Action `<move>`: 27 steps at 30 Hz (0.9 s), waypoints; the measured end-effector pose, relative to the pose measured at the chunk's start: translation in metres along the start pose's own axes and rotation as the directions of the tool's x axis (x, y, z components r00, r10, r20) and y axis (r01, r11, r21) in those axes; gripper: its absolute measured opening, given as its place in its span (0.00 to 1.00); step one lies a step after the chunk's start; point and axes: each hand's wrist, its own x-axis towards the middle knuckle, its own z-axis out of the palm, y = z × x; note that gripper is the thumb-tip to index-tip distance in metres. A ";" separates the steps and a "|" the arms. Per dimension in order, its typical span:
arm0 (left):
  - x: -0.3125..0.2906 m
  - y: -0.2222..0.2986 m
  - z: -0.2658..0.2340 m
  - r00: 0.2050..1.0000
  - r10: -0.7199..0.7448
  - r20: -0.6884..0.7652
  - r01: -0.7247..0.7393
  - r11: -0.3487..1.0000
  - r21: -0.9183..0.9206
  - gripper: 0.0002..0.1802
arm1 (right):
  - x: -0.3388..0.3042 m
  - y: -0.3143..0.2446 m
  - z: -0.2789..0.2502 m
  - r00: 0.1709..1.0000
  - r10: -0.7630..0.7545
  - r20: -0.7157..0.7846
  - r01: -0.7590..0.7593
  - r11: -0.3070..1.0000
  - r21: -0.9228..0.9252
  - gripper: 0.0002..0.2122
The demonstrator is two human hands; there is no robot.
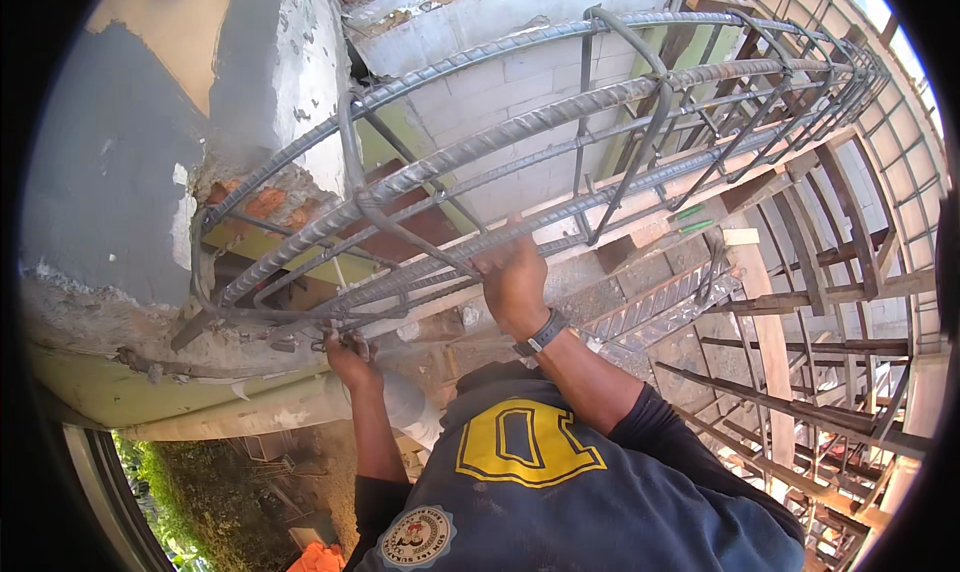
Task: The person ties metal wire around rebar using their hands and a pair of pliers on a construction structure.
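Observation:
A long cage of ribbed steel rebar (480, 146) with bent stirrups (350, 142) runs in front of me, from the lower left to the upper right. My right hand (515, 287) is closed round one of its lower bars, near the middle; a dark watch (541, 334) is on that wrist. Below the cage's left end, my left hand (353, 360) has its fingers bent up against the lowest bars. Something small and dark shows at its fingertips, too unclear to name.
A broken wall edge with exposed brick (265, 202) meets the cage's left end. Beyond the cage stands a pale block wall (500, 97). A metal ladder (640, 312), a wooden plank (768, 362) and timber scaffolding (800, 412) lie to the right. Ground (240, 502) shows far below at lower left.

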 end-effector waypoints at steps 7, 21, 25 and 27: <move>-0.014 0.010 0.003 0.999 -0.010 -0.051 0.009 1.000 -0.022 0.24 | 0.031 -0.024 -0.031 0.974 0.174 -0.147 -0.199 0.964 -0.174 0.16; -0.062 -0.026 -0.002 0.840 0.529 0.122 -0.543 0.812 0.216 0.13 | 0.004 -0.017 0.002 0.982 0.021 -0.188 -0.005 0.996 0.085 0.23; -0.047 -0.029 0.025 0.595 0.765 0.248 -0.802 0.543 0.248 0.10 | 0.020 -0.028 -0.018 0.994 -0.049 -0.099 0.055 0.997 0.060 0.23; -0.052 -0.024 0.023 0.558 0.777 0.291 -0.823 0.472 0.317 0.10 | 0.023 -0.031 -0.021 0.996 0.028 -0.088 -0.018 0.994 0.109 0.24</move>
